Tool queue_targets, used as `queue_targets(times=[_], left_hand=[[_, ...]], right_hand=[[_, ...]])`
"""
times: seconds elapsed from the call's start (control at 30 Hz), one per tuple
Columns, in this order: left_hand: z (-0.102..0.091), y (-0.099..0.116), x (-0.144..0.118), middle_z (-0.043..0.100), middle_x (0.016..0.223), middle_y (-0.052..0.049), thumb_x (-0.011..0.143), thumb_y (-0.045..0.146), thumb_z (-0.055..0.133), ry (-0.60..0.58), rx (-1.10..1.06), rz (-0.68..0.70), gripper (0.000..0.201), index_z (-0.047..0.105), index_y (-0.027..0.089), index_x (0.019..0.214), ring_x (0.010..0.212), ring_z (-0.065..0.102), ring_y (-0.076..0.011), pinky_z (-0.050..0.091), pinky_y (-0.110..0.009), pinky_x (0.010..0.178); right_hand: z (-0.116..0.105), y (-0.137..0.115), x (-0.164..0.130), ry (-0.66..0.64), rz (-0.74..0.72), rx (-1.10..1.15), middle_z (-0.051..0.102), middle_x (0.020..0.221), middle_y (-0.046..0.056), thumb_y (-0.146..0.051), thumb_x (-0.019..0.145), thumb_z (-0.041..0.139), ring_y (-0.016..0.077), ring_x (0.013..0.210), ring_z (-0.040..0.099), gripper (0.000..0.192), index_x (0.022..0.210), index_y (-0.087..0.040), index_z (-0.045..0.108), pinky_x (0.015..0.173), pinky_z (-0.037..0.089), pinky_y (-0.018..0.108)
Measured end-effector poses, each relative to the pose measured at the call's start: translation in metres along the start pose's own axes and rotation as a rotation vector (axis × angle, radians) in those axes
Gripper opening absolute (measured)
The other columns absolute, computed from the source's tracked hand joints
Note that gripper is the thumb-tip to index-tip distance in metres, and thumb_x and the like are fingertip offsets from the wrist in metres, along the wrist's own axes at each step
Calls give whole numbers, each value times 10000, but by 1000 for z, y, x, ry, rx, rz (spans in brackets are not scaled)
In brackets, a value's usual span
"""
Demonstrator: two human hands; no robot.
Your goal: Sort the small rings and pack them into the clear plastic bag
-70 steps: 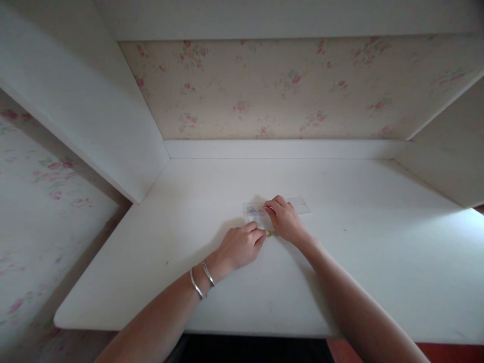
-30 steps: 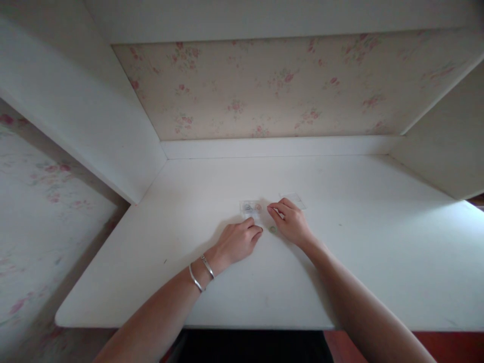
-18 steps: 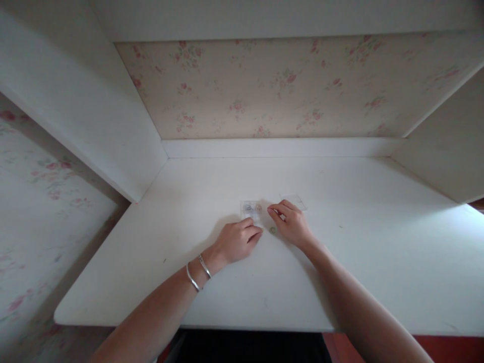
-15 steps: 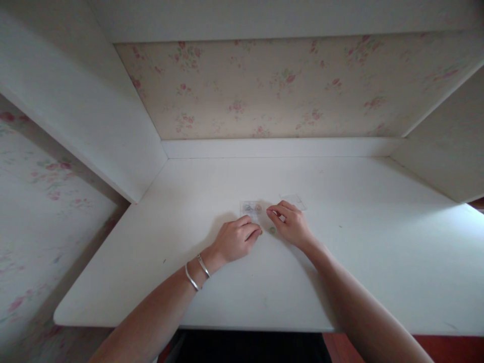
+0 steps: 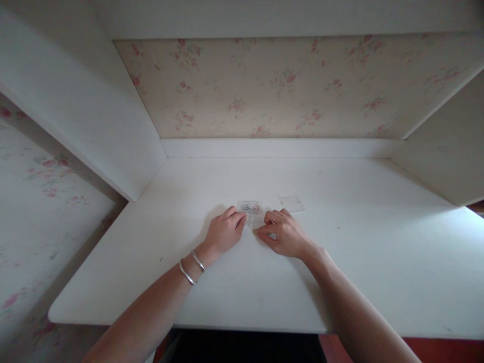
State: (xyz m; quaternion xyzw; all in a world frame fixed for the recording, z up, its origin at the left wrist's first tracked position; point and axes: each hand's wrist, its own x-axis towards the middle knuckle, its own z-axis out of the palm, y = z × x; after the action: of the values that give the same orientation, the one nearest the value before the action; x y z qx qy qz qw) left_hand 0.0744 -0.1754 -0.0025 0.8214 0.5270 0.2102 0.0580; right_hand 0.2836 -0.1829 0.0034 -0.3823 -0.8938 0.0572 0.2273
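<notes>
A small clear plastic box (image 5: 256,220) lies on the white table. Its far compartments hold a dark coil (image 5: 245,207) and a reddish coil (image 5: 256,207), each too small to name surely. My left hand (image 5: 226,231) is closed, thumb and fingers at the box's near left edge, seemingly gripping it. From the right, my right hand (image 5: 283,234) pinches a tiny yellowish-green piece (image 5: 255,231) by the box's near edge. Whether that piece is inside the box or just outside, I cannot tell. Two silver bangles (image 5: 192,267) circle my left wrist.
A flat clear plastic lid (image 5: 291,203) lies behind my right hand. The white table (image 5: 227,297) runs back to a low ledge (image 5: 280,147) under flowered wallpaper. White panels (image 5: 124,121) stand on both sides. A dark speck (image 5: 161,259) lies at left.
My left hand has moved left and back to the box's edge. My right hand has come forward and left, and now pinches the yellowish-green piece. The green round piece seen on the table no longer shows.
</notes>
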Motion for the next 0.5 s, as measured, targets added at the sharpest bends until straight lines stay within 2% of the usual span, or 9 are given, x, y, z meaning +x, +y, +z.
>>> queue_targets(times=[0.3, 0.5], left_hand=[[-2, 2, 1, 598, 895, -19, 957, 317, 361, 21, -88, -7, 298, 643, 233, 1002, 723, 564, -101, 427, -213, 665], [-8, -2, 1, 595, 888, -24, 955, 317, 360, 74, -125, -11, 299, 640, 218, 992, 741, 557, -104, 438, -212, 692]], right_hand=[[3, 1, 0, -50, -17, -28, 541, 748, 18, -255, 850, 574, 132, 727, 484, 161, 808, -271, 728, 687, 281, 297], [1, -3, 0, -23, -30, 29, 538, 731, 14, -246, 855, 561, 126, 718, 489, 182, 773, -257, 722, 672, 292, 282]])
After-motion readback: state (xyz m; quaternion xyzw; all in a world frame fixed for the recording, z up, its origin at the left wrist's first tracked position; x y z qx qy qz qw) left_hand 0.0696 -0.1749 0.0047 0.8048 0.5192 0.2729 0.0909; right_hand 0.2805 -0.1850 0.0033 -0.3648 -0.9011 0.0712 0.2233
